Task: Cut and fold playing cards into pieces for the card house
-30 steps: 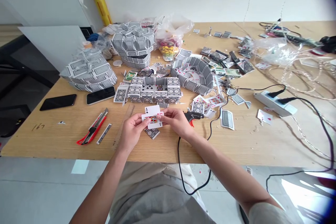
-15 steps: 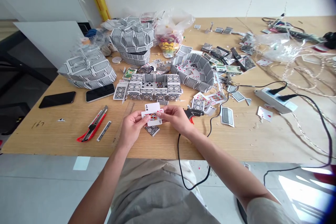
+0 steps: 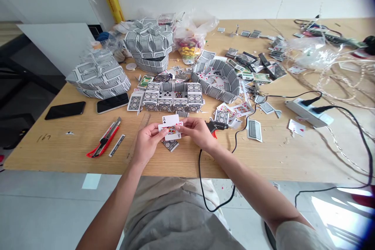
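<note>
My left hand (image 3: 148, 140) pinches the left edge of some crossed playing cards (image 3: 171, 120), an ace lying upright behind a sideways face card. The right edge of the same cards is between the thumb and fingers of my right hand (image 3: 197, 132). Both hands hold them just above the table's front part. Beneath the cards, a patterned card piece (image 3: 170, 145) lies on the wood. A black glue gun with an orange trigger (image 3: 216, 126) is beside my right hand, partly hidden by it. Behind the hands stands a box built of folded cards (image 3: 172, 103).
Left of my hands lie a red cutter (image 3: 104, 138), a card strip (image 3: 116, 145) and two phones (image 3: 65, 110). Card baskets (image 3: 99, 76) stand behind, with a heart-shaped card tray (image 3: 216, 80). At right are a power strip (image 3: 309, 112), loose cards (image 3: 254, 130) and black cables.
</note>
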A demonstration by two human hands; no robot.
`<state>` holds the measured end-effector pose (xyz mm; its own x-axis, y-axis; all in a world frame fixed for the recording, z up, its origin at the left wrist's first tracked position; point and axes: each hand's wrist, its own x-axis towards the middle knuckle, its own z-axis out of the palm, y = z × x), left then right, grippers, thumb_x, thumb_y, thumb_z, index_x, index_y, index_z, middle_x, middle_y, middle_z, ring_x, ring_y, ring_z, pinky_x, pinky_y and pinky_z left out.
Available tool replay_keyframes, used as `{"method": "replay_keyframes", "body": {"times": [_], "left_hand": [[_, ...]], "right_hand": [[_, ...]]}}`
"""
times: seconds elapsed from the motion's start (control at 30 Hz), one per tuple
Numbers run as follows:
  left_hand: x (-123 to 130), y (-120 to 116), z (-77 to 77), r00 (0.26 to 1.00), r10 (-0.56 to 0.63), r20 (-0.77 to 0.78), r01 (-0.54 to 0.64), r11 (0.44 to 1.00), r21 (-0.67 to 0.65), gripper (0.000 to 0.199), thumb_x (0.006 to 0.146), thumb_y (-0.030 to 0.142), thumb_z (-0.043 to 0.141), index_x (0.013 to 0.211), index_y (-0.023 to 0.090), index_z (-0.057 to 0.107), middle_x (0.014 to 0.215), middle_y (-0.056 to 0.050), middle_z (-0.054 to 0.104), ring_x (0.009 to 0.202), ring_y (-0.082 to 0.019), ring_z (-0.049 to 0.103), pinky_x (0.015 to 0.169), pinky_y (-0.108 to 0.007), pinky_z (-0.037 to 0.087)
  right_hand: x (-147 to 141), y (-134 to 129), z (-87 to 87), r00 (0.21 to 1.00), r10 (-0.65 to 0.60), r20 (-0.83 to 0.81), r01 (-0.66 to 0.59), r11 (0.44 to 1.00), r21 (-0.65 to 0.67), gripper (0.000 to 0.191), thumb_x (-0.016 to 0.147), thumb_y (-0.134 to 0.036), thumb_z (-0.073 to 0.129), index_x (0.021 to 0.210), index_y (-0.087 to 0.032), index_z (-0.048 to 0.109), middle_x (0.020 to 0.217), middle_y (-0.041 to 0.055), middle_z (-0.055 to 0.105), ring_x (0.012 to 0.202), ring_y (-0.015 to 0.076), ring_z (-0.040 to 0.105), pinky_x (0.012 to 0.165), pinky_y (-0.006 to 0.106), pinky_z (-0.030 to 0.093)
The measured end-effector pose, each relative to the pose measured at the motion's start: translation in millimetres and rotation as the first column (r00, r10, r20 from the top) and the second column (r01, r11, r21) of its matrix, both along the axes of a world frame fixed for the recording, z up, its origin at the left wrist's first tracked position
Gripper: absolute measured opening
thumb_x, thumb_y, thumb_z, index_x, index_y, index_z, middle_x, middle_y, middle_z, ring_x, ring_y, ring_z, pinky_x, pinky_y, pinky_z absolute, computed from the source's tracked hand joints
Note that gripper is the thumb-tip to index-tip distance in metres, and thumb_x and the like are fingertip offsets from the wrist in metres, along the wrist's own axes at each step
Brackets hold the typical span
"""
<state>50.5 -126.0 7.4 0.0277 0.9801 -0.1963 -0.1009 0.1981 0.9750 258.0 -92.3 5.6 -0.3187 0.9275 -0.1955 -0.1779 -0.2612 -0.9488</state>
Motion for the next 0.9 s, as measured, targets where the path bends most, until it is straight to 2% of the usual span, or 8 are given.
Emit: {"method": "replay_keyframes", "body": {"times": [0.23, 0.43, 0.67, 0.9], "left_hand": [[0.3, -0.1, 2.7, 1.0, -0.004, -0.007, 0.004, 1.0, -0.005, 0.044, 0.079, 0.05, 0.094, 0.104, 0.016, 0.08, 0.1, -0.011, 0.087, 0.086, -0.026, 0.081, 0.08, -0.035, 0.065], [0.0, 2.5, 3.2, 1.0, -0.003, -0.005, 0.003, 1.0, -0.002, 0.047, 0.078, 0.055, 0.092, 0.103, 0.018, 0.079, 0.098, -0.008, 0.085, 0.088, -0.025, 0.08, 0.077, -0.032, 0.063], [0.2, 4.3, 1.5, 0.997, 0.011, -0.083, -0.007, 0.999, 0.042, 0.042, 0.082, 0.055, 0.09, 0.099, 0.017, 0.083, 0.089, -0.006, 0.084, 0.08, -0.022, 0.077, 0.078, -0.032, 0.061], [-2.9, 2.0, -3.4, 0.996, -0.015, -0.083, 0.018, 0.999, 0.041, 0.037, 0.084, 0.053, 0.089, 0.095, 0.018, 0.083, 0.086, -0.005, 0.084, 0.076, -0.021, 0.076, 0.075, -0.03, 0.059]], "right_hand": [[0.3, 0.5, -2.7, 1.0, 0.002, -0.012, -0.002, 1.0, 0.009, 0.047, 0.064, -0.056, 0.102, 0.085, -0.02, 0.081, 0.086, 0.0054, 0.084, 0.078, 0.0219, 0.078, 0.072, 0.034, 0.064], [-1.5, -0.7, -2.3, 1.0, -0.004, -0.002, 0.004, 1.0, 0.012, 0.045, 0.067, -0.056, 0.1, 0.083, -0.019, 0.08, 0.084, 0.0049, 0.083, 0.074, 0.0195, 0.076, 0.07, 0.032, 0.062], [-2.2, -1.0, -1.8, 1.0, -0.01, 0.011, 0.01, 1.0, -0.001, 0.047, 0.067, -0.059, 0.099, 0.082, -0.02, 0.079, 0.082, 0.0047, 0.082, 0.072, 0.019, 0.074, 0.069, 0.033, 0.061], [-1.3, -0.3, 1.5, 0.999, 0.033, -0.011, -0.034, 0.999, -0.007, 0.046, 0.068, -0.054, 0.099, 0.088, -0.019, 0.077, 0.083, 0.0019, 0.079, 0.072, 0.0155, 0.07, 0.07, 0.03, 0.058]]}}
